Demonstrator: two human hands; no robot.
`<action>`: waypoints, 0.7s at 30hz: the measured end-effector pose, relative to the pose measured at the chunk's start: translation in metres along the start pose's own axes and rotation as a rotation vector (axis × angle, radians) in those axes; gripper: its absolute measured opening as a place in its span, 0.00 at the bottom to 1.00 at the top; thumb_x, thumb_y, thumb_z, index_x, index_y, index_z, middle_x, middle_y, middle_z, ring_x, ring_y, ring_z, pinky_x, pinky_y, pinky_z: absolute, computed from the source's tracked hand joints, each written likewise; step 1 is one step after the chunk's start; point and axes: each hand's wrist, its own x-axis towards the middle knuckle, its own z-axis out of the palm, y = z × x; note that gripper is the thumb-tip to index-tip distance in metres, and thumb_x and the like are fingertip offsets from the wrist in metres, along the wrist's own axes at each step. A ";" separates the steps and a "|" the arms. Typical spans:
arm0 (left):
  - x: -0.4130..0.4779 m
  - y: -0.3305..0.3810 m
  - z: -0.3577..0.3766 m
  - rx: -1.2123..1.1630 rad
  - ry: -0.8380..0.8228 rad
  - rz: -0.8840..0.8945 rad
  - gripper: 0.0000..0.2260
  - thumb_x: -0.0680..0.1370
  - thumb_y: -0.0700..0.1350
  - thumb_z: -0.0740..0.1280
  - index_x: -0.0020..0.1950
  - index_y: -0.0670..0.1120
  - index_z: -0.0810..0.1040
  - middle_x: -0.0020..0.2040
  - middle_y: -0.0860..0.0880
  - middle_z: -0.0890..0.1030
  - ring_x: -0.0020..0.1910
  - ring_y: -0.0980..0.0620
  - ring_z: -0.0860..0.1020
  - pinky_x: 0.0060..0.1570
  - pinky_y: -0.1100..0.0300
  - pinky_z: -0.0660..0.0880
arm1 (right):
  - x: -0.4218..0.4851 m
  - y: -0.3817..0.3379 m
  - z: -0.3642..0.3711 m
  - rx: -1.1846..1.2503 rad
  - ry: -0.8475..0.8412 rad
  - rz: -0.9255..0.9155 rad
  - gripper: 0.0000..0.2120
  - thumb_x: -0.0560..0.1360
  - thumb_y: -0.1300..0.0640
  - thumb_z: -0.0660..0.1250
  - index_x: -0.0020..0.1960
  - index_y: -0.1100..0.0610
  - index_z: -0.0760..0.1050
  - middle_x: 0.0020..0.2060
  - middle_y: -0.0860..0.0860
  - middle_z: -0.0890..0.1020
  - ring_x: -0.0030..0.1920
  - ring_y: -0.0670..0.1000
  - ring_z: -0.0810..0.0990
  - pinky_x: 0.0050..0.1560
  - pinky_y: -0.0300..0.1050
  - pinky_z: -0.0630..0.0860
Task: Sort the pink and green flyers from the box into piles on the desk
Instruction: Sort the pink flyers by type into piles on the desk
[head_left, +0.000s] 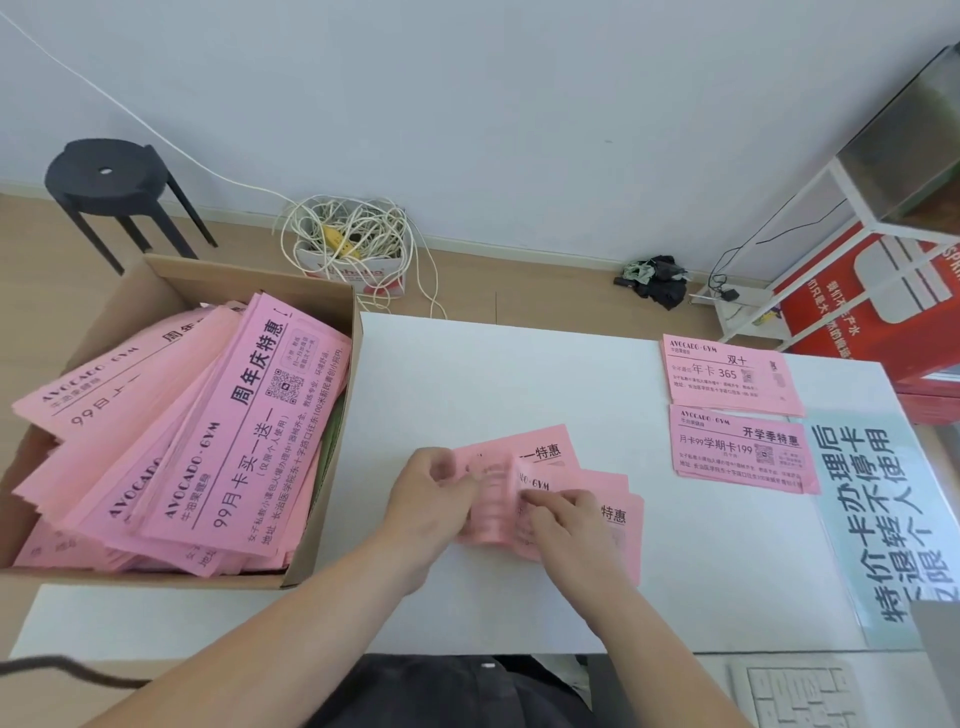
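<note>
Close in, the left hand (428, 493) and right hand (569, 525) both pinch one fanned bunch of pink flyers (545, 449) in their fingers (457, 480) on the table (467, 374), covering its middle print. Farther right lie two pink stacks, the nearer pile (743, 449) and the farther pile (727, 376). Leftward, one box (197, 286) holds a pink heap (208, 441); any green is hard to make out.

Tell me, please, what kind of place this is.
Probably a small office or back room of a gym, though that is a guess. A box holds pink flyers printed AVOCADO GYM, a printed notice lies on the white desk, and a keyboard shows nearby.
</note>
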 end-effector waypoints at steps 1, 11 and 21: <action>-0.002 0.002 0.004 -0.044 -0.043 -0.044 0.16 0.74 0.47 0.70 0.62 0.54 0.75 0.56 0.53 0.82 0.41 0.51 0.82 0.38 0.56 0.79 | -0.001 -0.003 -0.001 0.024 -0.009 0.012 0.13 0.81 0.49 0.57 0.52 0.34 0.79 0.57 0.39 0.69 0.63 0.47 0.71 0.70 0.53 0.69; -0.025 -0.014 0.006 0.491 -0.368 0.338 0.24 0.72 0.33 0.60 0.59 0.56 0.82 0.59 0.60 0.80 0.59 0.58 0.77 0.54 0.73 0.70 | 0.003 -0.006 -0.007 0.128 0.062 0.065 0.18 0.80 0.45 0.62 0.38 0.57 0.74 0.42 0.49 0.80 0.41 0.52 0.77 0.43 0.48 0.72; 0.000 0.013 -0.012 0.019 0.107 -0.065 0.25 0.77 0.48 0.71 0.73 0.50 0.70 0.62 0.51 0.77 0.50 0.50 0.80 0.47 0.58 0.76 | -0.007 -0.020 0.003 -0.150 -0.085 -0.006 0.18 0.79 0.30 0.55 0.43 0.34 0.81 0.58 0.42 0.67 0.66 0.48 0.63 0.65 0.48 0.64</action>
